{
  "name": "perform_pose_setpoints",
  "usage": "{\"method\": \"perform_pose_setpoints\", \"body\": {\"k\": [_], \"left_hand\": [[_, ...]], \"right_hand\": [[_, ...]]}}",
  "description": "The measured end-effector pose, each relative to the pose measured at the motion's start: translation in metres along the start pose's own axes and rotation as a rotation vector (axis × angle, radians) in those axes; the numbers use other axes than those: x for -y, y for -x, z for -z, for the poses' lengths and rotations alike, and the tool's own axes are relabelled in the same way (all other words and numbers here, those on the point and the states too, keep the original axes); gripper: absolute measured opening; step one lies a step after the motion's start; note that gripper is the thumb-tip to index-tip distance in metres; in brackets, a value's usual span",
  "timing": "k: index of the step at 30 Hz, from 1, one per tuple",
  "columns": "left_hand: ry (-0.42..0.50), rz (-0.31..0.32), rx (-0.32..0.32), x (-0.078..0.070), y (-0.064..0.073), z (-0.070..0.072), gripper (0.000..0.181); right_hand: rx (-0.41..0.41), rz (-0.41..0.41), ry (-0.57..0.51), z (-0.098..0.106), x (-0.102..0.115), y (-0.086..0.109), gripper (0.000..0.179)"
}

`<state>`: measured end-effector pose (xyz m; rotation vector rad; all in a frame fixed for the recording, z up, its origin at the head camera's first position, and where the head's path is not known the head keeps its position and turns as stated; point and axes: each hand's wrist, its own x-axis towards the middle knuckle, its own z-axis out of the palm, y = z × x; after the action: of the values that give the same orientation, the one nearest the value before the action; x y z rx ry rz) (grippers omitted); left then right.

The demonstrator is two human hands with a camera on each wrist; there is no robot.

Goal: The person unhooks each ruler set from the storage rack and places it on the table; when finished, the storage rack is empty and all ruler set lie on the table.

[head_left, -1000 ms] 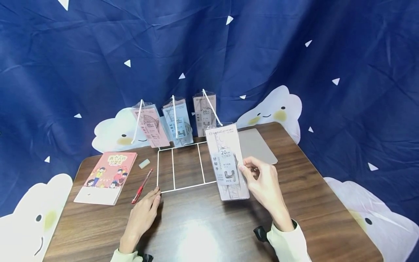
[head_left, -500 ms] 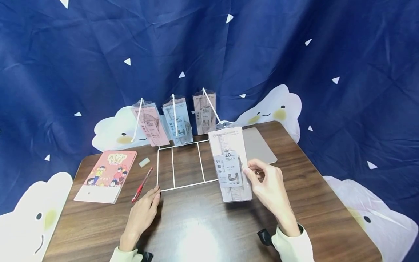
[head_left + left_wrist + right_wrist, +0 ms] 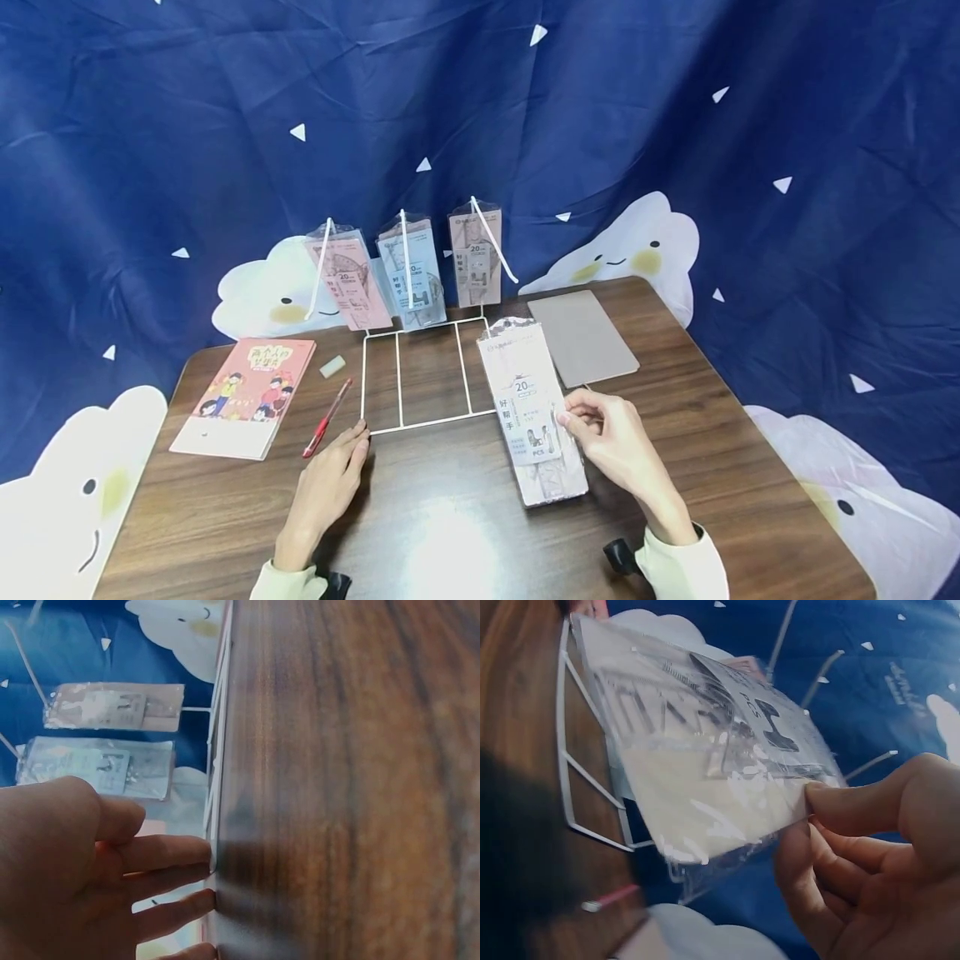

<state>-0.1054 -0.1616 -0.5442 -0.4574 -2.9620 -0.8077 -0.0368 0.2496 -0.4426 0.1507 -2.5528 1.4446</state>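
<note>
While the relaxed left hand (image 3: 324,482) touches the rack (image 3: 399,380), the right hand (image 3: 615,437) pinches a packet (image 3: 531,417), now unhooked.

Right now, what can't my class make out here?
Head: smallest print on the held packet, too small.
Head: near right corner of the white rack, behind that packet.
Left wrist: most of the pink packet, behind the left hand.
Right wrist: booklet, cut off by the bottom edge.
</note>
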Motion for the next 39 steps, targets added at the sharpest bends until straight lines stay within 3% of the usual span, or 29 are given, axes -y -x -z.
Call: {"method": "perform_pose_setpoints", "body": {"k": [8, 15, 22, 29, 39], "left_hand": [[0.005, -0.001, -0.022, 0.000, 0.000, 0.000, 0.040], [0.006, -0.003, -0.041, 0.004, 0.000, -0.002, 0.039], [0.018, 0.006, -0.041, 0.005, -0.002, -0.002, 0.039], [0.024, 0.000, -0.051, 0.006, -0.001, -0.003, 0.038], [0.029, 0.014, -0.047, 0.013, -0.004, -0.004, 0.038]], "right_hand": [[0.172, -0.215, -0.049, -0.029, -0.025, -0.014, 0.007], [0.243, -0.301, -0.073, -0.059, -0.041, -0.033, 0.007], [0.262, -0.334, -0.045, -0.077, -0.051, -0.047, 0.009], [0.271, -0.345, 0.059, -0.089, -0.059, -0.049, 0.008], [0.191, -0.248, 0.268, -0.102, -0.064, -0.051, 0.009]]}}
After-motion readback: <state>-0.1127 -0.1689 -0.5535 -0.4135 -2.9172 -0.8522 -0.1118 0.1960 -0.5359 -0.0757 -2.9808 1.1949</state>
